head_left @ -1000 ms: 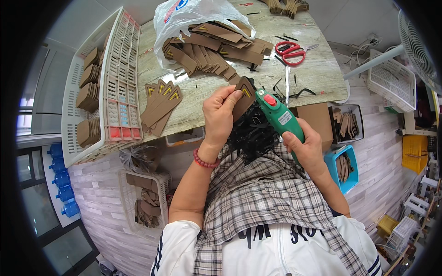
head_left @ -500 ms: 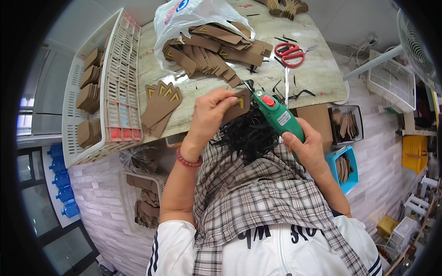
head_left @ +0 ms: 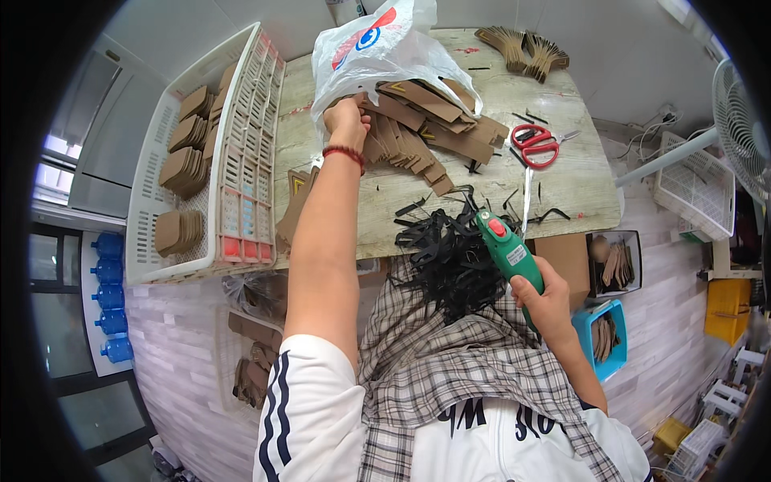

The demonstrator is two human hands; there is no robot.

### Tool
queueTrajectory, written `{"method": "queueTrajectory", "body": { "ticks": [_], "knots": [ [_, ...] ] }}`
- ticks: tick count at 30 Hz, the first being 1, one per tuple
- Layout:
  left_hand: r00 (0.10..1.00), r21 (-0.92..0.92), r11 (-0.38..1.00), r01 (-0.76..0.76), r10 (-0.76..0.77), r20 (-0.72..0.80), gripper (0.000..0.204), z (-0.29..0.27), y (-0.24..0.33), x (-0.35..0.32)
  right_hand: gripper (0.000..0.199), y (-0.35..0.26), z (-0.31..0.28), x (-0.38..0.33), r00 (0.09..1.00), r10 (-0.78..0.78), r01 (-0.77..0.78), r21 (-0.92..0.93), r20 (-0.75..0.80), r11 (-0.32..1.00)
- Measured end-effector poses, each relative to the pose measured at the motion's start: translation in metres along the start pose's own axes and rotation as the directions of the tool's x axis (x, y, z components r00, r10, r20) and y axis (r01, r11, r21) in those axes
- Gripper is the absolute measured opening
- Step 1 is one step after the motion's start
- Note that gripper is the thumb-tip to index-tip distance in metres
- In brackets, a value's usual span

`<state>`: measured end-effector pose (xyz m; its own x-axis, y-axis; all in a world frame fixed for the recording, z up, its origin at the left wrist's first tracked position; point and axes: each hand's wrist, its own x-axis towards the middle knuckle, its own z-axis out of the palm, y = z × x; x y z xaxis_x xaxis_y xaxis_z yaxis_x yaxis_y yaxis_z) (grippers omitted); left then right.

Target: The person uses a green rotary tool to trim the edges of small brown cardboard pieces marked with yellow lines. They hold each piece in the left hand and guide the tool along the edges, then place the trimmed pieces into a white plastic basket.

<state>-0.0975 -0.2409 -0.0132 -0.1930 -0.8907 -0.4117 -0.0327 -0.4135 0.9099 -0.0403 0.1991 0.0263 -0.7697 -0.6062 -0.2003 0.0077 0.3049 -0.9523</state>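
i'm having the left hand (head_left: 346, 124) stretching out over the surface (head_left: 566, 189), at the mouth of a white plastic bag (head_left: 369, 48). its fingers are curling in at the left end of the pile of brown pieces (head_left: 401, 145), and i can't tell whether they are pinching one or only touching. these pieces are spilling from the bag toward the near edge, overlapping, a few showing yellow chevrons.

with the right hand (head_left: 548, 296) i'm grasping a green tool (head_left: 511, 257), fingers wrapping its body below the red button. its tip is pointing away from the lap, over the near edge, beside a tangled heap of black strips (head_left: 458, 265). that heap is lying on the plaid apron (head_left: 450, 365) and reaching up to the surface's edge.

red-handled scissors (head_left: 534, 147) are lying to the right of the pile. farther back, two fanned stacks (head_left: 526, 55) of similar pieces are sitting at the far edge. on the left, a white crate (head_left: 246, 149) is holding more stacks, and a few loose chevron pieces (head_left: 295, 197) are showing partly behind my left forearm. below on the right, a blue bin (head_left: 584, 325) is holding more brown pieces, near a cardboard box (head_left: 560, 261).
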Motion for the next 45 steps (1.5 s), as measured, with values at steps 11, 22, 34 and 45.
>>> {"method": "queueTrajectory", "body": {
  "ticks": [11,22,34,45],
  "knots": [
    [0.87,-0.351,0.915,-0.2,0.331,0.366,0.005,-0.047,-0.043,-0.13,0.04,-0.004,0.003,0.005,0.997,-0.077,0.077,0.004,-0.021,0.997],
    [0.799,-0.407,0.912,-0.056,0.286,0.53,0.004,-0.049,-0.064,-0.225,0.04,-0.001,0.001,-0.005,0.991,-0.096,0.098,0.028,-0.09,0.995],
    [0.769,-0.368,0.93,0.019,0.222,0.6,0.006,-0.046,-0.079,-0.237,0.04,-0.006,-0.006,-0.005,0.994,-0.08,0.087,0.096,-0.077,0.992],
    [0.738,-0.286,0.949,-0.133,0.288,0.61,0.009,-0.054,-0.07,-0.239,0.043,-0.008,-0.009,-0.004,0.995,-0.089,0.094,0.114,-0.052,0.989]
  ]
}}
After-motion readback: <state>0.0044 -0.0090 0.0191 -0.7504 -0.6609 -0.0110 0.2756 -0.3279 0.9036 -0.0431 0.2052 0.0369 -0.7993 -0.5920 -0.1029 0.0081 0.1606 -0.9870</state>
